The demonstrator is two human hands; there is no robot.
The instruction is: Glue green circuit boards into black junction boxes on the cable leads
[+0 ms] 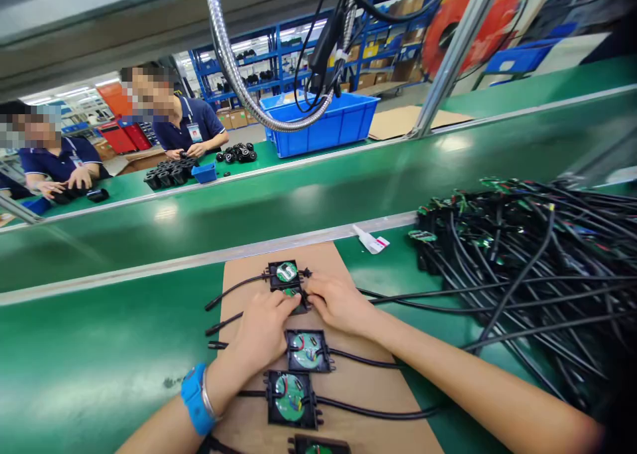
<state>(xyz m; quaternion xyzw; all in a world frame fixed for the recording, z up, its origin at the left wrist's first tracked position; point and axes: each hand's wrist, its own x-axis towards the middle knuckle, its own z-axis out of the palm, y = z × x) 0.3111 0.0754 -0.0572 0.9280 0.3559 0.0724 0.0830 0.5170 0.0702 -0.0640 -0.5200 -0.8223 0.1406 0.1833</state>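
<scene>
"Across the green surface [99, 361], what strikes you as the biggest risk?"

"That tangled heap of black cables [522, 241] at the right. Strands reach from its side onto the brown cardboard sheet [378, 387], and two pass beneath the right forearm [438, 354]. If the arm leans or drags, I think one could tug its piece askew."

"How do the hands stand?"

"The left hand [259, 328] bends palm-down, its thumb [292, 302] laid across a part. The right hand [341, 301] is curled at that part's right end. Whether either truly grips or merely presses, I can't tell; the fingers cover the contact."

"And where exactly is the part?"

"It's a black plastic housing [301, 307], resting over the sheet between the two hands: partly under the left thumb, just left of the right fingertips. Another housing [273, 283] sits just beyond it. Three nearer housings [273, 411] line up toward the person, the last cut off by the frame."

"Anything smaller to worry about?"

"Inside the one being handled, a round green circuit board [290, 293], mostly hidden. Uneven thumb pressure could tilt it. Thin coloured wires [285, 383] show on nearer boards; if this one has them too, a badly seated board might pinch them."
</scene>
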